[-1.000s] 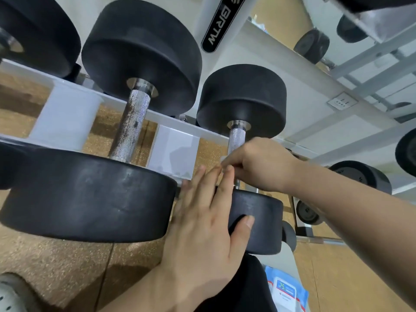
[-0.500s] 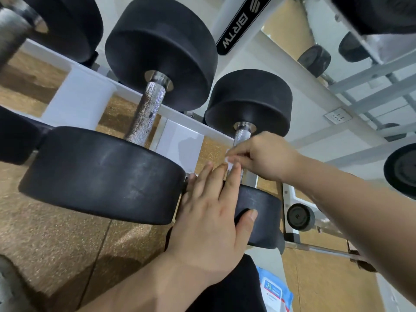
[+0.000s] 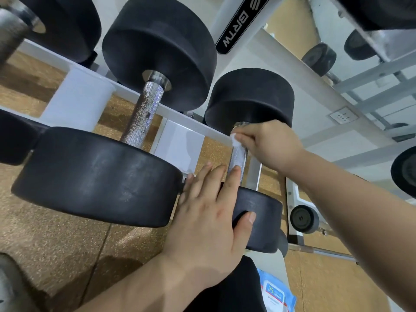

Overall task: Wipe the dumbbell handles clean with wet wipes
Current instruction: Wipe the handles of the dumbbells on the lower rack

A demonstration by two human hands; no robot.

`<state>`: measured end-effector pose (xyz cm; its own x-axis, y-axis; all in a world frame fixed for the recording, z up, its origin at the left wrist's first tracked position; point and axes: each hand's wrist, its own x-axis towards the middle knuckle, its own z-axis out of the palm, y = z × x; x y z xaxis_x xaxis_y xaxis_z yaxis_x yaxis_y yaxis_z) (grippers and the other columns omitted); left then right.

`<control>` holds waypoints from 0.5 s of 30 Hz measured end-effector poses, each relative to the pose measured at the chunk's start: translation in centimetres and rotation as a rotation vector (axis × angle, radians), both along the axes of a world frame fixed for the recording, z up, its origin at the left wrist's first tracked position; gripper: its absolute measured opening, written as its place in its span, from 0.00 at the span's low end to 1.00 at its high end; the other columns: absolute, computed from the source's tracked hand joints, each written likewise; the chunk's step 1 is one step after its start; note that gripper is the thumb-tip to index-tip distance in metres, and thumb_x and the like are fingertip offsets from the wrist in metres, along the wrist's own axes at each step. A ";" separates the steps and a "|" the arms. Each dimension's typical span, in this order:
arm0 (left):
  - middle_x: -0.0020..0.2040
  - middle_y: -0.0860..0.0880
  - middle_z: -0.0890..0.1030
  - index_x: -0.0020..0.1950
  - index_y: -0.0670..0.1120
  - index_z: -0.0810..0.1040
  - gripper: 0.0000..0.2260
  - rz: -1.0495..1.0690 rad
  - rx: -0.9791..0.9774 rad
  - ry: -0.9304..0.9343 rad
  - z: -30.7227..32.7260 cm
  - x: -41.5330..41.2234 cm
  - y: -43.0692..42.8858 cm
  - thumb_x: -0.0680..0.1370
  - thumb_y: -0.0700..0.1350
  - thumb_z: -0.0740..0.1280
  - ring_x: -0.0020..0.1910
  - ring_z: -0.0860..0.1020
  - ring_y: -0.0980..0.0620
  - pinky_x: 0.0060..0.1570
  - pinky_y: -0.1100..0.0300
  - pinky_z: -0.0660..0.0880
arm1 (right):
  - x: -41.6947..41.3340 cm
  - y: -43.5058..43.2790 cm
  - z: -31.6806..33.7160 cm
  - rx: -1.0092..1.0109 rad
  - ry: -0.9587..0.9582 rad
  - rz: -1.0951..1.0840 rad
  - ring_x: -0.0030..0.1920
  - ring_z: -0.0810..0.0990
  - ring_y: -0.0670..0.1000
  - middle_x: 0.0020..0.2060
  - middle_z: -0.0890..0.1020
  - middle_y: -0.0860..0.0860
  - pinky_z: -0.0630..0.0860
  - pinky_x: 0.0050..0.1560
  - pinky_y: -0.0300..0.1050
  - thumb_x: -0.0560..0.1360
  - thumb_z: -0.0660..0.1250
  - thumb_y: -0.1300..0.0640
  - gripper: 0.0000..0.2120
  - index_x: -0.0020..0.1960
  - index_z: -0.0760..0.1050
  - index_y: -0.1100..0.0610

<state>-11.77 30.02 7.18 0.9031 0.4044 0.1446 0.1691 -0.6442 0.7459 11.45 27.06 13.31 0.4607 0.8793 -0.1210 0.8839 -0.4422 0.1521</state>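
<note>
The right grip (image 3: 267,145) is closed in a pinch on a small white wet wipe (image 3: 235,140). The wipe is pressed vs. the upper end of the knurled handle (image 3: 238,157) of the small dumbbell (image 3: 249,97), just under its far head. The left grip (image 3: 209,210) is laid flat, fingers straight, nothing held. Its palm and thumb are rested on the near head (image 3: 261,221) of the same dumbbell, w/ the fingertips reaching the handle's lower end. The small dumbbell is carried on a white rack (image 3: 180,149), its handle spanning the gap between the rails. Just to the left, a larger dumbbell (image 3: 96,176) is racked the same way, and dark spots are seen on its grip bar (image 3: 144,115). A label reading BRTW (image 3: 234,30) is fixed to the rack post. At the bottom edge, a blue-and-white pack of wipes (image 3: 276,293) is partly seen. Whether it is open, and what is inside, can't be told. A cork-coloured floor (image 3: 56,244) is seen under the rack.
</note>
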 end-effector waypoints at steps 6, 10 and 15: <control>0.77 0.46 0.69 0.80 0.46 0.64 0.31 0.004 -0.011 0.002 0.0 0.0 0.0 0.80 0.60 0.53 0.79 0.62 0.44 0.75 0.40 0.63 | -3.2 -3.2 0.8 -0.164 0.588 0.172 0.44 0.80 0.31 0.45 0.83 0.32 0.72 0.46 0.29 0.80 0.68 0.54 0.08 0.56 0.84 0.52; 0.77 0.48 0.66 0.81 0.48 0.60 0.31 -0.004 -0.009 0.029 0.2 -0.1 0.2 0.81 0.62 0.52 0.79 0.60 0.45 0.77 0.45 0.59 | -1.2 -2.6 -0.3 0.117 0.372 0.038 0.33 0.73 0.25 0.42 0.86 0.39 0.76 0.43 0.37 0.79 0.69 0.51 0.10 0.59 0.84 0.48; 0.82 0.53 0.56 0.83 0.53 0.50 0.34 -0.082 -0.054 0.096 0.7 -0.6 0.7 0.81 0.68 0.42 0.82 0.47 0.55 0.80 0.49 0.50 | -0.5 -3.7 -1.4 0.307 0.626 -0.158 0.25 0.76 0.41 0.27 0.78 0.37 0.78 0.33 0.40 0.80 0.68 0.53 0.10 0.59 0.83 0.45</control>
<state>-12.34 30.69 7.92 0.9420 0.3338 0.0357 0.1903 -0.6184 0.7625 10.93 23.36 11.91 0.5108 0.8443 -0.1621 0.6860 -0.5139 -0.5150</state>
